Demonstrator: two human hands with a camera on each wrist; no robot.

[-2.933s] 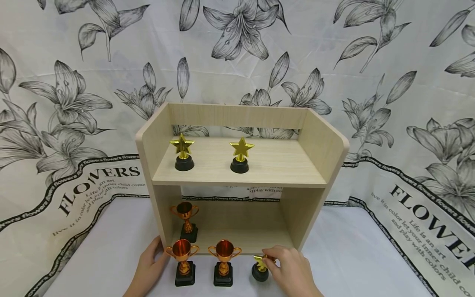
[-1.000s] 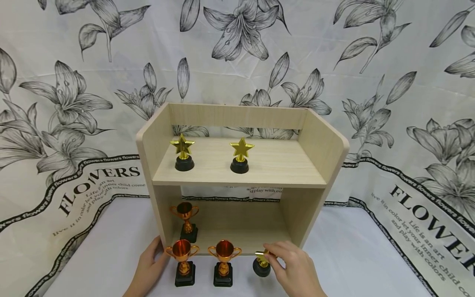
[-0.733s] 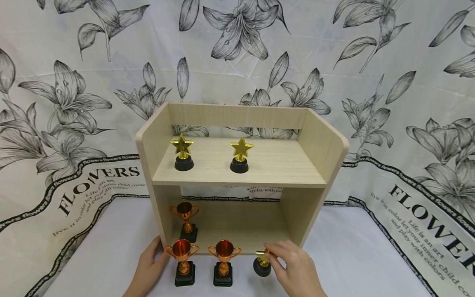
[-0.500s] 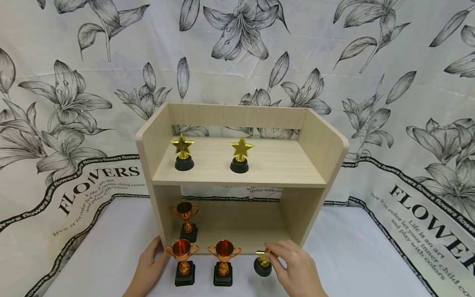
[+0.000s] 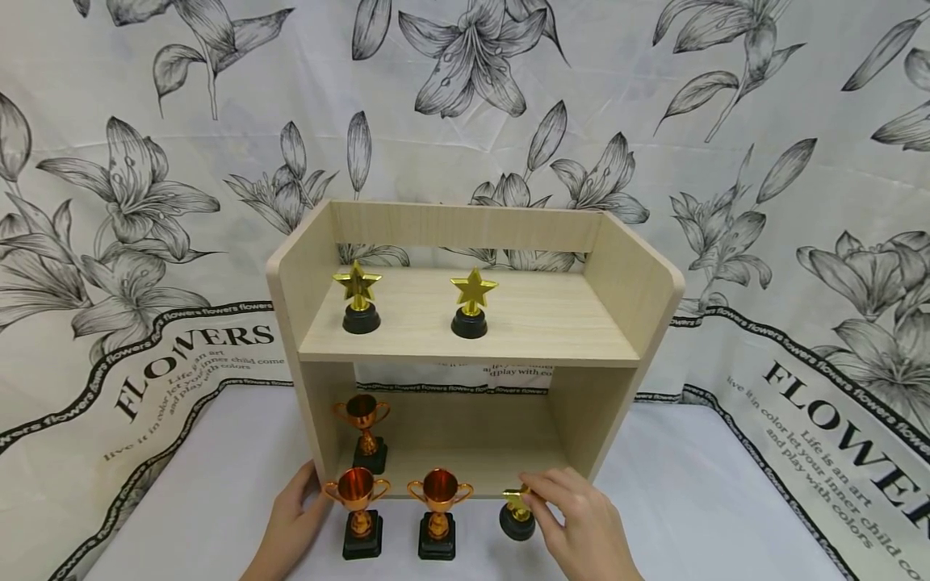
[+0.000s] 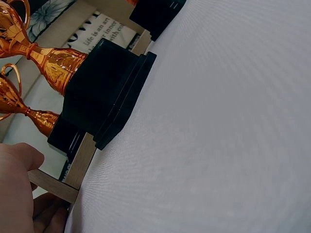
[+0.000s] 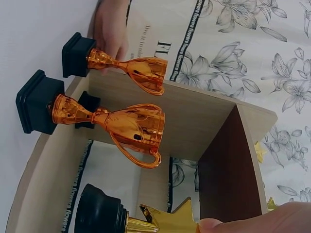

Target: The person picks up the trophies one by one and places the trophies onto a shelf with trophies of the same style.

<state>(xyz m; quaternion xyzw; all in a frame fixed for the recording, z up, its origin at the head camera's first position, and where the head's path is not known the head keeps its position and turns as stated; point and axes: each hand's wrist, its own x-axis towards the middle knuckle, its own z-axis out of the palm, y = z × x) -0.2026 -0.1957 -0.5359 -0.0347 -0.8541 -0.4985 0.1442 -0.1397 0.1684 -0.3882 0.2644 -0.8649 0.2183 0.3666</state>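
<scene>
My right hand (image 5: pixel 581 520) pinches a gold star trophy (image 5: pixel 517 520) by its star; its round black base is tilted in the head view. The same star trophy (image 7: pixel 175 218) appears at the bottom of the right wrist view, with my thumb at the star's edge. My left hand (image 5: pixel 294 516) grips the lower front of the wooden shelf's left side panel (image 6: pixel 53 184), thumb on one side and fingers on the other. Nearby, two copper cup trophies stand on the table: a left cup trophy (image 5: pixel 358 516) and a middle cup trophy (image 5: pixel 438 516).
The two-tier shelf (image 5: pixel 468 361) bears a left star trophy (image 5: pixel 359 300) and a second star trophy (image 5: pixel 472 303) on top. Another cup trophy (image 5: pixel 369 436) stands at the left of its lower tier. White cloth (image 5: pixel 690 500) covers the table; a flowered curtain (image 5: pixel 465 153) hangs behind.
My right hand has shifted slightly right and away from me with the pinched star trophy. My left hand, the shelf and the other trophies have stayed in place.
</scene>
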